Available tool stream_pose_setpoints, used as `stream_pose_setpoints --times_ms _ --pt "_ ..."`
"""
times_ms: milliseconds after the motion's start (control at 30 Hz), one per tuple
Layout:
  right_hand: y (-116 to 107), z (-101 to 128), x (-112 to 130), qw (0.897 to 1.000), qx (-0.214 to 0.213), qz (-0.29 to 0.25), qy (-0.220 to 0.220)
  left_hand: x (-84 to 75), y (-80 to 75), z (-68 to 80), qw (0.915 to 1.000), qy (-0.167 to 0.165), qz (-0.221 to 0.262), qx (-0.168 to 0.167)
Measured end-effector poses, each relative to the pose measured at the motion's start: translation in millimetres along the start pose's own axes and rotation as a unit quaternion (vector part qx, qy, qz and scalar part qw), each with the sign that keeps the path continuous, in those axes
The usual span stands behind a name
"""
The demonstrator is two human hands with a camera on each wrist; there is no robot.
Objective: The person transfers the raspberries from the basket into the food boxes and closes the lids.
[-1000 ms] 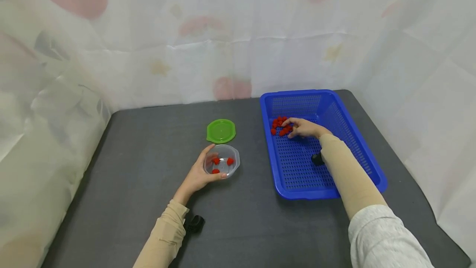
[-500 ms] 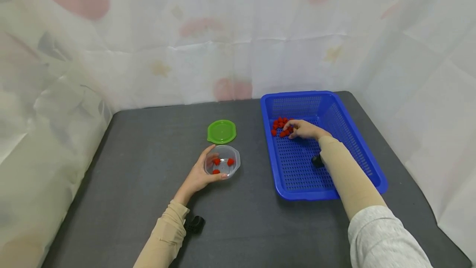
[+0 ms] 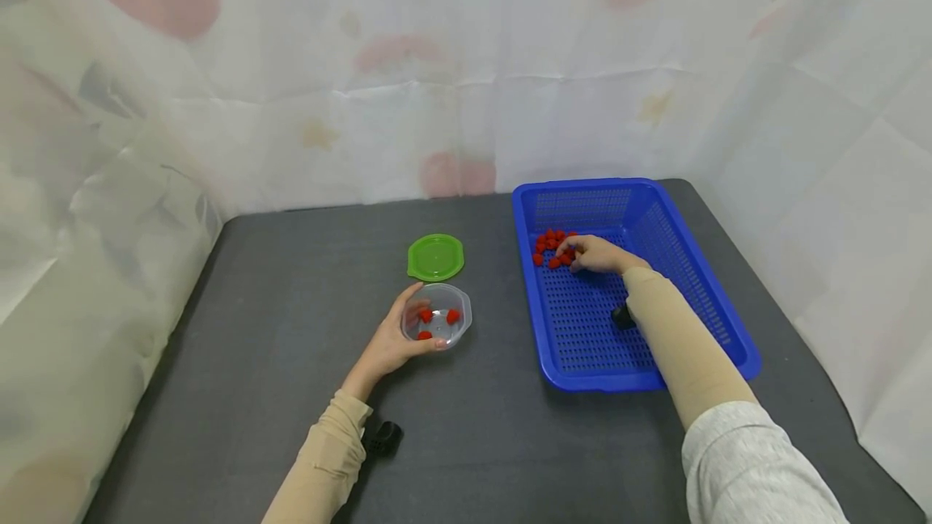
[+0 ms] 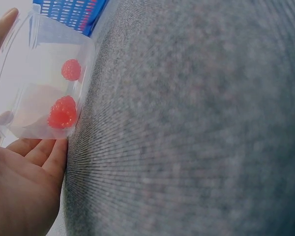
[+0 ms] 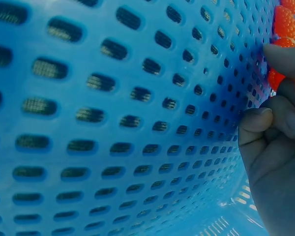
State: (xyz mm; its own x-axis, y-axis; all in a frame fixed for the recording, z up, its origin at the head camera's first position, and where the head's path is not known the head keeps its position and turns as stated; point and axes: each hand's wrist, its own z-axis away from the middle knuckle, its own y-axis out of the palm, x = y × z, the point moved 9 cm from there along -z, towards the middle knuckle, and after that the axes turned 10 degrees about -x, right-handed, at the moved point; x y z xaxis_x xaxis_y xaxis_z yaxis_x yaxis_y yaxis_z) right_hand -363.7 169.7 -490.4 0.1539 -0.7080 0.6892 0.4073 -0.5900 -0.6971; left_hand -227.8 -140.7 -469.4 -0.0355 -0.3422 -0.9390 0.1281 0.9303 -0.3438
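Observation:
My left hand [image 3: 389, 344] grips a clear plastic tub [image 3: 466, 320] from its left side, thumb along the near rim and fingers round the far side. Several red raspberries lie inside the tub, two of them plain as raspberries [image 4: 64, 112] in the left wrist view. My right hand [image 3: 599, 254] reaches into a blue perforated basket [image 3: 582, 322], its fingertips among a cluster of raspberries [image 3: 549, 239]. In the right wrist view the lower fingers [image 5: 258, 120] are curled, and red berries show beside the upper finger. I cannot tell whether a raspberry is pinched there.
A green lid [image 3: 435, 257] lies flat on the dark grey table [image 3: 306, 281], just beyond the tub. The basket's raised rim [image 3: 535, 330] stands between the tub and the raspberries. Pale patterned curtains [image 3: 408, 136] enclose the table's back and sides.
The right hand's fingers have drawn slightly closer together among the raspberries and shifted a little down. The left hand keeps its grip on the tub; the whole head view has shifted slightly.

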Motion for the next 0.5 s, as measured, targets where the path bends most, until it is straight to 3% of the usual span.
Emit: stream_pose_setpoints --times_ms 267,500 --pt "-3.3 3.7 3.8 1.0 -0.014 0.001 -0.017 0.5 0.9 -0.6 1.0 -0.001 0.002 0.0" --pt "-6.3 1.1 -2.2 1.0 -0.021 -0.003 0.01 0.8 0.5 -0.3 1.0 -0.002 0.004 -0.002"
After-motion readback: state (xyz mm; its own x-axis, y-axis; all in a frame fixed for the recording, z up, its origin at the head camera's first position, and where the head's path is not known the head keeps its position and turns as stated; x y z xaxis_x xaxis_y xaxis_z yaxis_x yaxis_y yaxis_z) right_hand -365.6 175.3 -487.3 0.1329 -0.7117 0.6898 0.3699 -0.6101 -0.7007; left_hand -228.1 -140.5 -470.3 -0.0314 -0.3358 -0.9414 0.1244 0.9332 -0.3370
